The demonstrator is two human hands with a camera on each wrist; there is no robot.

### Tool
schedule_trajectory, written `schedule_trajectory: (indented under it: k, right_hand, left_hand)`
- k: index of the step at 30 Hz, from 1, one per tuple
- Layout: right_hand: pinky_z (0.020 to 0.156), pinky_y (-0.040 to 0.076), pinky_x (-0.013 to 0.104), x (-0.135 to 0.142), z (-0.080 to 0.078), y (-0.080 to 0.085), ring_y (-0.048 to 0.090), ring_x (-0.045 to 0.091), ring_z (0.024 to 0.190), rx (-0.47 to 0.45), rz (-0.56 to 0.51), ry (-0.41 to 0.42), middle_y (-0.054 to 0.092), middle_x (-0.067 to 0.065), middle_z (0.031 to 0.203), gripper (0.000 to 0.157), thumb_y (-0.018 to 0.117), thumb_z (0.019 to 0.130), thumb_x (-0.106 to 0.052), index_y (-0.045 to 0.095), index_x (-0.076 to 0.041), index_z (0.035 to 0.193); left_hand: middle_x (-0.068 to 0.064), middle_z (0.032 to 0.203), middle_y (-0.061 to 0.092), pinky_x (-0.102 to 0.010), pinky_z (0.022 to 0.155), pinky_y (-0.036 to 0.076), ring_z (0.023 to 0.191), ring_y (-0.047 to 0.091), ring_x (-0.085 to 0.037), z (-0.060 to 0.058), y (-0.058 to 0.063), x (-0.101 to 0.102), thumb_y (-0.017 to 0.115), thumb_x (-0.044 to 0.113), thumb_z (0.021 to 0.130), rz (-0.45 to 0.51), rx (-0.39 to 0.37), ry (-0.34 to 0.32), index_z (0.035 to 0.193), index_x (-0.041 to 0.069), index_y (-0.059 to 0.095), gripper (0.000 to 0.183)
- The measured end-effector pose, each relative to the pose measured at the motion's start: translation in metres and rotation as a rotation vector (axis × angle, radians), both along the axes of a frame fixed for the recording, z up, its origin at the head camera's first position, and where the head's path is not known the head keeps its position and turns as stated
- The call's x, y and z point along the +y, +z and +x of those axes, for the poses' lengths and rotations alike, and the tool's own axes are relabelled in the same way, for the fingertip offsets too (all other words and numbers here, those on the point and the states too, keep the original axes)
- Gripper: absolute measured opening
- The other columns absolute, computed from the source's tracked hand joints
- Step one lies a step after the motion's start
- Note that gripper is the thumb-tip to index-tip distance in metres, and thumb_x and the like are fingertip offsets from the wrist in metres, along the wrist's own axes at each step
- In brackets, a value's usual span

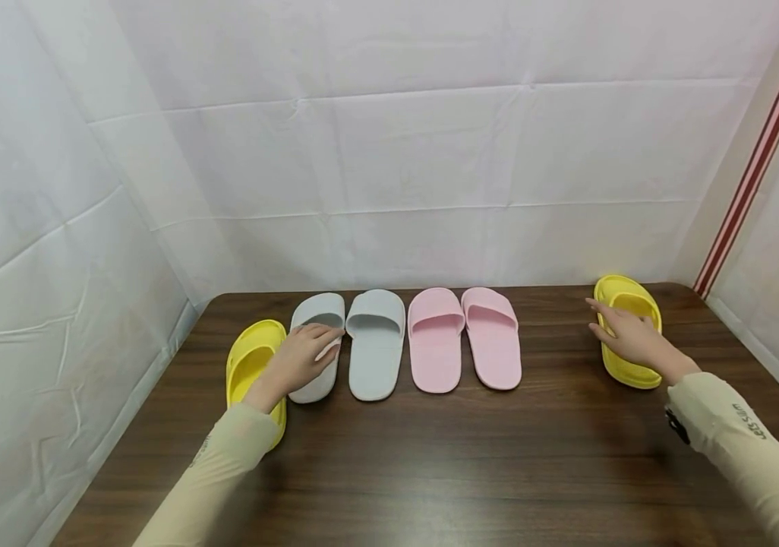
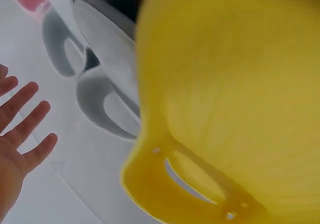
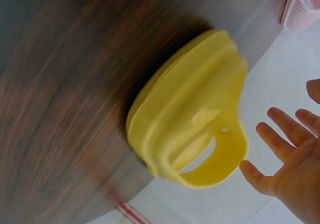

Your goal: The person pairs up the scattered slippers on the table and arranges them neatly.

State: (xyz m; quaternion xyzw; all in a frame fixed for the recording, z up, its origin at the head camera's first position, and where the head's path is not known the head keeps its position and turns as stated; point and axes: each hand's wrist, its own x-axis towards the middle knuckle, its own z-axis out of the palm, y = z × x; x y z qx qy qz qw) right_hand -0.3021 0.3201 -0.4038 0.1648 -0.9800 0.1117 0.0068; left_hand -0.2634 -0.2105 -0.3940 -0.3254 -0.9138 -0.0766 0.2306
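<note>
My left hand (image 1: pixel 299 357) hovers between a yellow slipper (image 1: pixel 242 365) at the left and a light grey slipper (image 1: pixel 319 308), overlapping both in the head view. Its fingers are spread and hold nothing, as the left wrist view shows beside the same yellow slipper (image 2: pixel 225 99). On the right, my other hand (image 1: pixel 635 339) is over a second yellow slipper (image 1: pixel 635 374), hiding part of its strap. Seen from the right wrist, that slipper (image 3: pixel 190 109) lies on the table, and the relaxed fingers (image 3: pixel 277 141) are beside its strap, gripping nothing.
Beside the left grey slipper lies its mate (image 1: pixel 373 368), then two pink slippers (image 1: pixel 435 368) in the same row. They lie along the back of a dark brown wooden table (image 1: pixel 444 471). White sheeting (image 1: pixel 396 152) hangs behind, with a red-striped band (image 1: pixel 761 148) at the right corner.
</note>
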Motion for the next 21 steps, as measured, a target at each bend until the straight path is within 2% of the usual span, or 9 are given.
schedule_trajectory:
  k: [6, 13, 16, 21]
  right_hand:
    - [0.085, 0.021, 0.072, 0.013, -0.007, 0.0, 0.034, 0.048, 0.118, 0.026, -0.021, -0.044, 0.034, 0.031, 0.134, 0.055, 0.031, 0.096, -0.036, 0.024, -0.001, 0.138]
    - [0.082, 0.018, 0.071, 0.024, -0.015, -0.001, 0.02, 0.05, 0.123, 0.07, -0.065, -0.118, 0.019, 0.027, 0.142, 0.053, 0.035, 0.096, -0.032, 0.024, -0.002, 0.138]
    - [0.081, 0.017, 0.072, 0.03, -0.019, -0.002, 0.016, 0.051, 0.123, 0.06, -0.069, -0.145, 0.012, 0.025, 0.145, 0.055, 0.031, 0.096, -0.035, 0.02, -0.003, 0.139]
    - [0.082, 0.014, 0.074, 0.039, -0.026, -0.003, 0.014, 0.052, 0.123, 0.009, -0.073, -0.174, 0.008, 0.025, 0.146, 0.06, 0.025, 0.096, -0.041, 0.015, -0.004, 0.141]
  left_hand:
    - [-0.011, 0.104, 0.065, -0.047, 0.088, 0.043, 0.103, 0.056, -0.03, -0.003, 0.003, -0.017, 0.058, 0.014, 0.085, -0.009, -0.036, 0.071, 0.108, 0.004, 0.063, 0.026]
    - [-0.015, 0.11, 0.062, -0.053, 0.09, 0.039, 0.111, 0.049, -0.037, -0.004, 0.005, -0.041, 0.057, 0.014, 0.086, 0.043, -0.057, 0.148, 0.111, 0.004, 0.061, 0.027]
    - [-0.017, 0.111, 0.061, -0.055, 0.092, 0.037, 0.113, 0.047, -0.039, -0.006, 0.005, -0.05, 0.056, 0.014, 0.086, 0.049, -0.076, 0.186, 0.113, 0.002, 0.059, 0.029]
    - [-0.019, 0.115, 0.059, -0.057, 0.091, 0.036, 0.114, 0.045, -0.04, -0.005, 0.007, -0.065, 0.05, 0.017, 0.09, 0.019, -0.162, 0.272, 0.118, 0.003, 0.056, 0.032]
